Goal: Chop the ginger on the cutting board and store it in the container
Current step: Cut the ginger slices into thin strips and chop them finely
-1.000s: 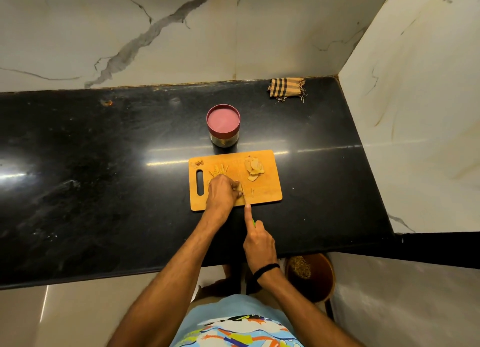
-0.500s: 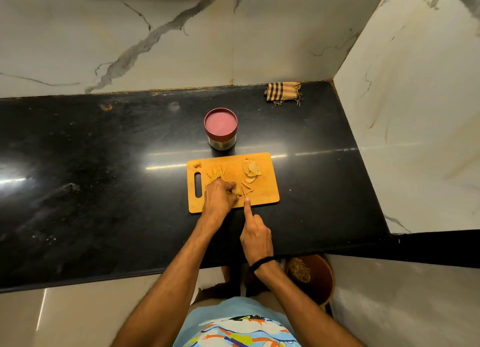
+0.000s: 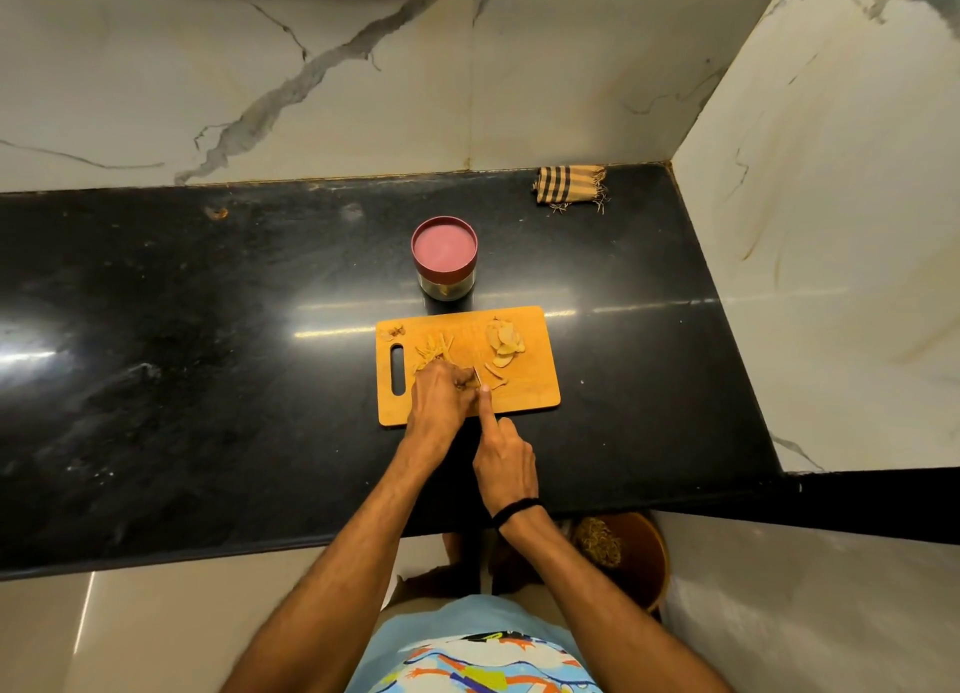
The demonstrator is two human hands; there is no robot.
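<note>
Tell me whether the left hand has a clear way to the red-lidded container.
Probably yes: the container stands just beyond the cutting board, straight ahead of the left hand; only ginger strips lie between.

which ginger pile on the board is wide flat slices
The pale ginger pile near the right end of the orange wooden cutting board: broad, flat, overlapping slices. The other pile, just beyond the left hand, is cut into thin strips.

Head view: high, looking steeply down over countertop (image 3: 208,380).
</note>
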